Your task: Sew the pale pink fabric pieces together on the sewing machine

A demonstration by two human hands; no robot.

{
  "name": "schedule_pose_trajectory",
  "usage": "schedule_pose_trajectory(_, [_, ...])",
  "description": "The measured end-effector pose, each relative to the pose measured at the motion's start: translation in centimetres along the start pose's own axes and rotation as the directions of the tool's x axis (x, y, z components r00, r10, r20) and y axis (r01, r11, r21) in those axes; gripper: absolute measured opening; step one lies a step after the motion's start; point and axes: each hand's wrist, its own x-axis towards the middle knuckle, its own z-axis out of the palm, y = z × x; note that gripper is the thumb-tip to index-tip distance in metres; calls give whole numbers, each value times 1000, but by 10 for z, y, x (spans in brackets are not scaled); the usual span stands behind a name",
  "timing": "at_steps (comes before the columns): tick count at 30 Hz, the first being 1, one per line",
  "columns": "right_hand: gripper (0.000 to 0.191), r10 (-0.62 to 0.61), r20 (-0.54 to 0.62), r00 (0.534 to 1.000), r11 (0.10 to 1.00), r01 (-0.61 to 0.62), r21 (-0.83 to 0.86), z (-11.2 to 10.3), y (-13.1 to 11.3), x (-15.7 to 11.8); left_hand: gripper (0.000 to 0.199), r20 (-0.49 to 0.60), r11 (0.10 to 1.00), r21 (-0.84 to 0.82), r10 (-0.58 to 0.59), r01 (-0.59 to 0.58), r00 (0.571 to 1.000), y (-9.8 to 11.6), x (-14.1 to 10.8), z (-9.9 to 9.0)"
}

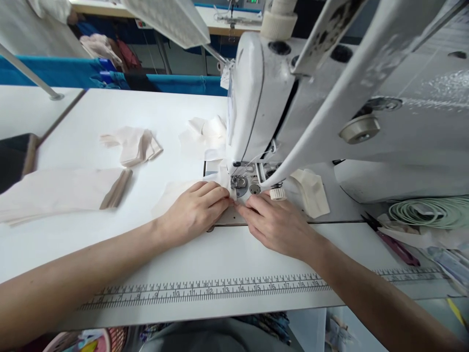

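Note:
A white sewing machine (249,93) stands in front of me, with its presser foot (239,183) low over the metal plate. Pale thin fabric (174,192) lies at the left of the foot and runs under my left hand (200,208). That hand is closed, with its fingertips pinching the fabric's edge just before the foot. From the other side, my right hand (274,222) meets it; thumb and forefinger are pressed together at the same edge. The bit of cloth between the fingertips is mostly hidden. A cream fabric piece (311,193) lies beyond my right hand.
At left lie a stack of pale fabric strips (66,193) and a smaller folded pile (135,146). More cream pieces (208,131) rest beside the machine head. Scissors (395,244) and a coil of green cord (432,212) are at right. A printed ruler (208,291) runs along the front edge.

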Motion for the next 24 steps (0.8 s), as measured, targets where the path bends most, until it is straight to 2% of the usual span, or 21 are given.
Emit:
schedule_pose_trajectory(8, [29, 6, -50, 999, 1000, -6, -2, -4, -8, -2, 16, 12, 999, 30, 19, -19, 1000, 1, 1, -2])
schedule_pose_trajectory(13, [29, -5, -45, 999, 1000, 5, 1, -4, -8, -3, 15, 1, 999, 34, 17, -17, 1000, 1, 1, -2])
schedule_pose_trajectory(20, [26, 9, -99, 995, 1000, -7, 13, -2, -6, -6, 15, -7, 998, 49, 25, -24, 1000, 2, 1, -2])
schedule_pose_trajectory(24, [28, 17, -79, 997, 1000, -16, 15, -2, -4, -6, 15, -12, 999, 50, 20, -20, 1000, 2, 1, -2])
